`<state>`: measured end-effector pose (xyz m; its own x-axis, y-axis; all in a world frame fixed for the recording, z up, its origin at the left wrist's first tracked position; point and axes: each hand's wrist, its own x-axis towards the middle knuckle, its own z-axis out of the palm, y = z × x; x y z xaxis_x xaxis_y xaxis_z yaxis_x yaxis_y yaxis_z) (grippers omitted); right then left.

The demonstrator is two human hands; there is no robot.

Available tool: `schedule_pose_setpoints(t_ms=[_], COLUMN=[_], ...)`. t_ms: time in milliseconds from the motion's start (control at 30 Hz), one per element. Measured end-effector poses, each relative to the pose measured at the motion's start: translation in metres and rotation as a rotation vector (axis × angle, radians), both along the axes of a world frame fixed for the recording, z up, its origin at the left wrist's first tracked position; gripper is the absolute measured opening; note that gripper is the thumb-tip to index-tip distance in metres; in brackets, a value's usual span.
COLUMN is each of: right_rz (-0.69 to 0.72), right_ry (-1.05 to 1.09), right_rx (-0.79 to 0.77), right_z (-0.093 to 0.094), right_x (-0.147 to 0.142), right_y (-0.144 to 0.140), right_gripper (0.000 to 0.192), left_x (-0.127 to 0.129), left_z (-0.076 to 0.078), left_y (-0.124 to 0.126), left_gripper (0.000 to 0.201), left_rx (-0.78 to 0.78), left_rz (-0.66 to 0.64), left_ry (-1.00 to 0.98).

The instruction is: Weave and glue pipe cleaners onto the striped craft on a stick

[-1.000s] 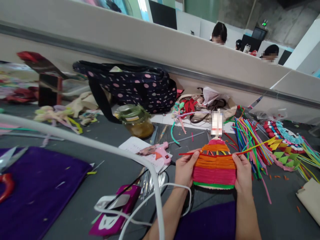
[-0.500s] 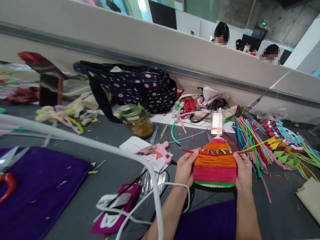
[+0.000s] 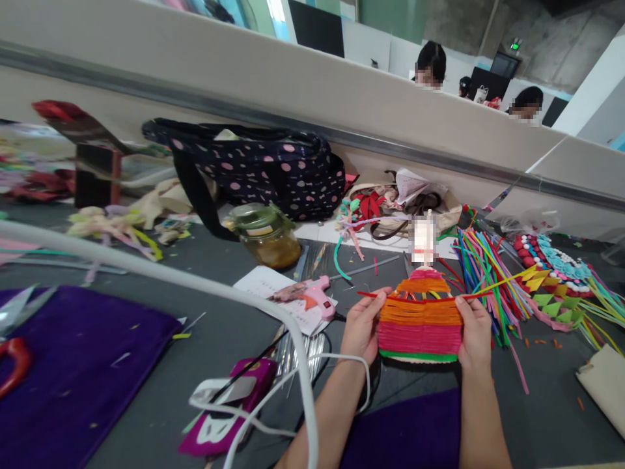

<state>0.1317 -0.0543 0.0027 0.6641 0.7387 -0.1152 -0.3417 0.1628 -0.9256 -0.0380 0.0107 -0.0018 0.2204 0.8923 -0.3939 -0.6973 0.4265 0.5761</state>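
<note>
A figure-shaped craft piece (image 3: 420, 335) is upright between my two hands, its wide body covered in rows of orange, pink and green pipe cleaners. Across the top of that body runs a red pipe cleaner (image 3: 424, 301), its ends sticking out past both sides. My left hand (image 3: 361, 331) pinches it at the left edge, thumb on top, fingers behind the piece. At the opposite edge my right hand (image 3: 475, 333) grips it the same way. Above the red strip, the narrower orange and pink upper part shows gaps. The fingers behind the piece are mostly hidden.
Loose pipe cleaners (image 3: 488, 280) lie to the right, near a colourful beaded craft (image 3: 561, 260). Leftward are a pink glue gun (image 3: 319, 298), a lidded jar (image 3: 266, 241), a purple pouch (image 3: 229, 407) and red-handled scissors (image 3: 17, 365). A white curved tube (image 3: 195, 283) crosses in front.
</note>
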Motion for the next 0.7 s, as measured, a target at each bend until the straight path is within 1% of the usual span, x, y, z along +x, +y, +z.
schedule_pose_setpoints(t_ms=[200, 367, 567, 700], right_rz=[-0.029, -0.046, -0.053, -0.012], right_ry=[-0.053, -0.112, -0.022, 0.025], right_rx=[0.062, 0.054, 0.029, -0.013], right_z=[0.0001, 0.0011, 0.0022, 0.0060], right_x=[-0.0048, -0.0062, -0.0076, -0.0076], right_y=[-0.0017, -0.0027, -0.0015, -0.0015], right_gripper=[0.026, 0.028, 0.026, 0.027], left_x=[-0.0008, -0.0004, 0.0000, -0.0004], left_z=[0.0002, 0.0011, 0.0017, 0.0019], left_y=[0.0010, 0.0019, 0.0012, 0.0007], left_gripper=[0.036, 0.036, 0.033, 0.032], left_rx=[-0.001, -0.021, -0.038, -0.043], left_rz=[0.035, 0.068, 0.102, 0.102], left_ry=[0.009, 0.020, 0.018, 0.022])
